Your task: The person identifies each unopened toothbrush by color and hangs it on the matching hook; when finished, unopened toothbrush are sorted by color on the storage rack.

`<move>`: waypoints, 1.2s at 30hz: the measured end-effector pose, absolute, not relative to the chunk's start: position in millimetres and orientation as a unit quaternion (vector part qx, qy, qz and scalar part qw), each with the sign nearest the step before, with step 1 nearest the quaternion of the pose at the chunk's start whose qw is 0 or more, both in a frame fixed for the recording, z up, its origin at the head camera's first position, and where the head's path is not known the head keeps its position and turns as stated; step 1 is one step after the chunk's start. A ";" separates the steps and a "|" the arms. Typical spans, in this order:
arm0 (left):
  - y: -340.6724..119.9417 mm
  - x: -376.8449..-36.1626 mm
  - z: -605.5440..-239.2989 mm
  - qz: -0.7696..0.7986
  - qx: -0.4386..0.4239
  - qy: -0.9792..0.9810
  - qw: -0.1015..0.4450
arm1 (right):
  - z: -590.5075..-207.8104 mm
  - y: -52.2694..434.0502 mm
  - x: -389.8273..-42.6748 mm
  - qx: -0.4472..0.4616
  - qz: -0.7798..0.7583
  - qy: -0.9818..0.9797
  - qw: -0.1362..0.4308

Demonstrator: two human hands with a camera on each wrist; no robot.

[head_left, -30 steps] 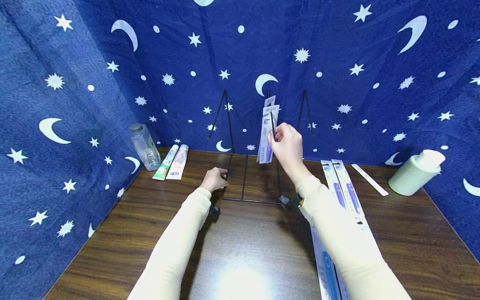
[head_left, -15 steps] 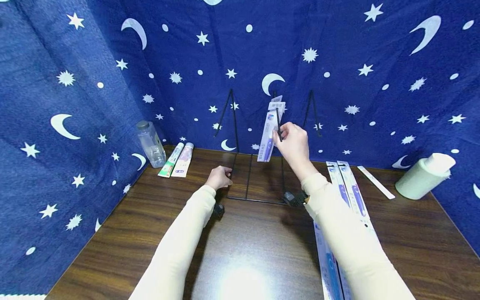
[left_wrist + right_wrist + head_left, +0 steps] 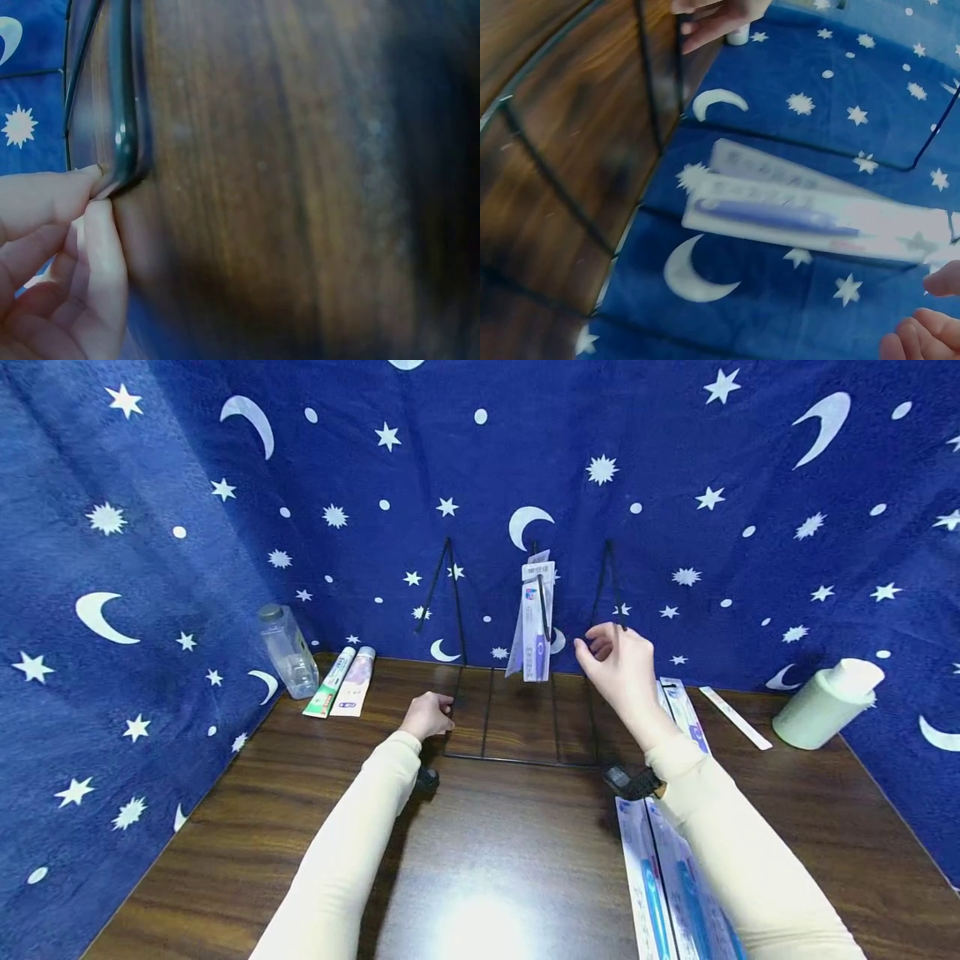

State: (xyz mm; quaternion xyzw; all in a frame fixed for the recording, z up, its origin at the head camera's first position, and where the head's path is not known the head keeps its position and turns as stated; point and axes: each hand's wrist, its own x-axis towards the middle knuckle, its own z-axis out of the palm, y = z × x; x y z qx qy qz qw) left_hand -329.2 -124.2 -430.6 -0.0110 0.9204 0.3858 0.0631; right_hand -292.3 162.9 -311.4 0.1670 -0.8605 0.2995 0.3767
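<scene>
- Head view first: I see a wooden table (image 3: 487, 852) walled by starry blue cloth (image 3: 675, 485), and a black wire rack (image 3: 525, 710) standing just past my fingertips.
- My left hand (image 3: 427, 714) pinches the rack's near left corner, fingers curled on the wire (image 3: 124, 150), steadying it.
- My right hand (image 3: 618, 664) hovers, fingers loosely spread and holding nothing, just right of the toothbrush packs (image 3: 534, 627) hanging on the rack's middle hook.
- I judge the hanging step done for that pack; the next move calls for picking another from the boxed toothbrushes (image 3: 675, 877) lying under my right forearm.
- Left of my left hand stand a clear bottle (image 3: 287, 652), contents unclear, and two toothpaste tubes (image 3: 341, 681); far right lies a pale lidded bottle (image 3: 828, 702).
</scene>
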 end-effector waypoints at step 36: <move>-124.1 -329.8 -434.3 0.402 -0.003 0.914 0.051 | -409.8 334.4 -326.0 0.067 0.196 -0.959 0.193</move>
